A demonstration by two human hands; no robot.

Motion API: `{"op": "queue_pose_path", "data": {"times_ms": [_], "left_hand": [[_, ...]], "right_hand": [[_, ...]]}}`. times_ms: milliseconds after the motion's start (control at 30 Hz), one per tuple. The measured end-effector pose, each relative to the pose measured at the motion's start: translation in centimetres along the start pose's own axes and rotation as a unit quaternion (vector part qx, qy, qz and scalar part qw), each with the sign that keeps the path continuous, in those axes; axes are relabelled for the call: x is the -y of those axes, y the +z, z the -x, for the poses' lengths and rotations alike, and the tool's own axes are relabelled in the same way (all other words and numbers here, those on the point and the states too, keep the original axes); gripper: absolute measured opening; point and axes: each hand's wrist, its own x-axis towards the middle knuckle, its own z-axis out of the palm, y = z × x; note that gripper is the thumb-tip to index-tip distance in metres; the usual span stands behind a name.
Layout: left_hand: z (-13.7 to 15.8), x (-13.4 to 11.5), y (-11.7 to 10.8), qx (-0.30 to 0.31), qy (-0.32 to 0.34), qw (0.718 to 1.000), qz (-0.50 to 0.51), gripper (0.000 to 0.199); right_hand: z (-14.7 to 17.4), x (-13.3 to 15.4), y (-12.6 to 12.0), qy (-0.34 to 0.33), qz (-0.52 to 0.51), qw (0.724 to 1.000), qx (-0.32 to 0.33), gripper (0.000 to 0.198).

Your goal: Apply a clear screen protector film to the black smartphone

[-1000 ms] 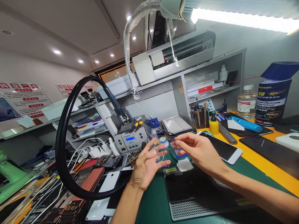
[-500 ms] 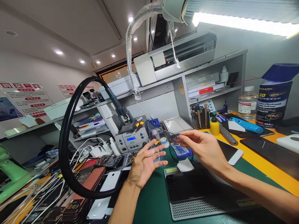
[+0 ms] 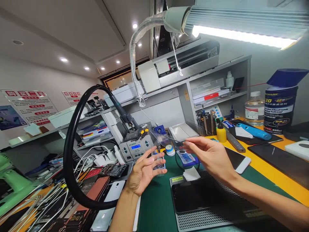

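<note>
My left hand is raised with its fingers curled around a thin clear screen protector, which stands nearly upright. My right hand pinches the edge of a clear film between thumb and fingertips. That film stretches leftward to the top of the protector; whether it is still joined there I cannot tell. Below my right hand, a phone with a black screen lies on a perforated metal plate. A folded white wipe rests at the plate's far edge.
The black hose of a hot-air station loops at left, above piled phones and cables. A white-framed phone, yellow bottle, blue tool and spray can stand or lie at right. A lamp hangs overhead.
My left hand has shifted slightly left with the protector, widening the gap to my right hand. The right hand keeps its pinch on the film. The view has tilted a little upward.
</note>
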Motion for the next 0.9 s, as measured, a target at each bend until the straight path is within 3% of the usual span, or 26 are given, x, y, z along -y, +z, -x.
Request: {"op": "queue_pose_path", "data": {"times_ms": [333,567,700,800,900], "left_hand": [[0.6,-1.2,-1.6,0.033,0.008,0.999,-0.032,0.074],[0.7,-1.5,-1.9,0.016,0.027,0.999,-0.028,0.067],[0.5,-2.0,-1.9,-0.082,0.099,0.992,-0.01,0.063],[0.4,-2.5,-2.2,-0.188,0.199,0.962,-0.002,0.056],[0.5,-3.1,-2.5,-0.238,0.256,0.937,0.008,0.051]], "right_hand": [[-0.4,0.5,-0.3,-0.01,-0.006,1.0,-0.029,0.033],[-0.5,0.9,-0.5,-0.025,0.003,0.998,-0.061,0.034],[-0.4,1.2,-0.5,-0.023,0.001,0.998,-0.064,0.036],[0.0,1.1,-0.2,-0.027,0.012,0.998,-0.052,0.035],[0.7,0.7,0.2,-0.045,0.035,0.998,-0.03,0.031]]}}
